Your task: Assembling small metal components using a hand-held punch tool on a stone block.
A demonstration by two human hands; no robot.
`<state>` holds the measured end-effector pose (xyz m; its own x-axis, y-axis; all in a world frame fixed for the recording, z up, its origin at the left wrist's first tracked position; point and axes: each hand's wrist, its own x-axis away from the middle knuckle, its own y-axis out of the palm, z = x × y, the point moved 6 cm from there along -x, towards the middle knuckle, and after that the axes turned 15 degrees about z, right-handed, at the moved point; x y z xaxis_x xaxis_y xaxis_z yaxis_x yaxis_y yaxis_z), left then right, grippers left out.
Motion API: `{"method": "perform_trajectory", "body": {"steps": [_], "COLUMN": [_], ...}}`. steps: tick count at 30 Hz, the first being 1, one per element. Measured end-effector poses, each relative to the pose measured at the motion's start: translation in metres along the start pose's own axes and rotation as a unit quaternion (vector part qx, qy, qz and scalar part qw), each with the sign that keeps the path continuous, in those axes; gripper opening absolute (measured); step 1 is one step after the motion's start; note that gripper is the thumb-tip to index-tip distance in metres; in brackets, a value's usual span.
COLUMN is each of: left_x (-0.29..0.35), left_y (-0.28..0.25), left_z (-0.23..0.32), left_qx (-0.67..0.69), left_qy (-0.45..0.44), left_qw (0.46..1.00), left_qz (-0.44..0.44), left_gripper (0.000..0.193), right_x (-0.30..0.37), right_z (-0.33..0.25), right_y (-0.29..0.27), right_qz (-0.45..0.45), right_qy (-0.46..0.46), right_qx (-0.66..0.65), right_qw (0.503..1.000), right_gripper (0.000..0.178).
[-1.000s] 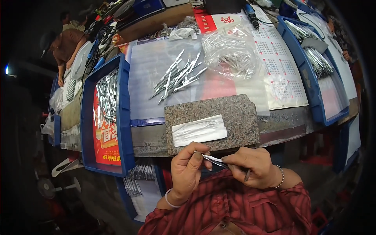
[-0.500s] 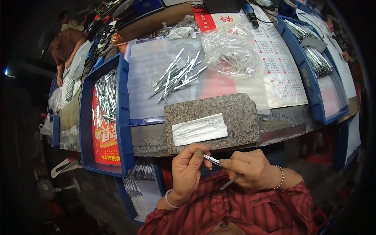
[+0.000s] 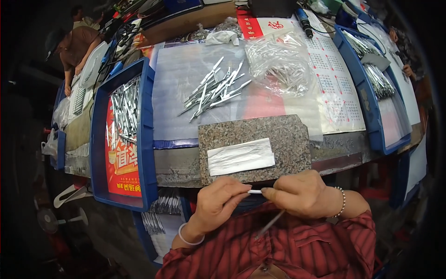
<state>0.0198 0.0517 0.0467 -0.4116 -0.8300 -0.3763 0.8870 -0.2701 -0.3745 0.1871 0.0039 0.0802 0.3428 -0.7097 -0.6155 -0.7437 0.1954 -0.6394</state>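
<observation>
Pinching a slim, pale piece (image 3: 254,191) from either side, the left hand (image 3: 219,200) and right hand (image 3: 299,195) hover just off the near edge of the granite slab (image 3: 253,124), where light, even fingertip pressure should keep so narrow a part from twisting. A thin rod (image 3: 272,222) slants out below the right hand, its tip blurred. Atop the speckled slab lies a creased white pad (image 3: 241,156); beyond the slab, glossy metal sticks (image 3: 216,91) heap on translucent sheeting (image 3: 174,83).

Small figures fill the calendar (image 3: 337,86); pale and yellow characters stand on red paper (image 3: 121,176) in the blue tray (image 3: 147,121).
</observation>
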Motion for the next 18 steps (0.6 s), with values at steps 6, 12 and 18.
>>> {"method": "perform_trajectory", "body": {"steps": [6,12,18], "left_x": [-0.006,-0.013,-0.011], "left_y": [-0.023,-0.020,-0.025], "left_z": [-0.019,-0.046,-0.047], "left_qx": [-0.090,-0.182,-0.183], "left_qy": [0.062,0.115,0.109], "left_qw": [0.987,0.970,0.973], "left_qz": [0.118,0.113,0.088], "left_gripper": [0.018,0.020,0.023], "right_x": [-0.019,-0.033,-0.049], "right_z": [0.033,0.040,0.012], "right_y": [-0.016,0.001,-0.019], "right_qz": [0.103,0.067,0.190], "right_qy": [0.124,0.121,0.024], "right_qx": [-0.068,-0.073,-0.125], "right_qw": [0.985,0.988,0.973], "right_gripper": [0.031,0.042,0.040]}}
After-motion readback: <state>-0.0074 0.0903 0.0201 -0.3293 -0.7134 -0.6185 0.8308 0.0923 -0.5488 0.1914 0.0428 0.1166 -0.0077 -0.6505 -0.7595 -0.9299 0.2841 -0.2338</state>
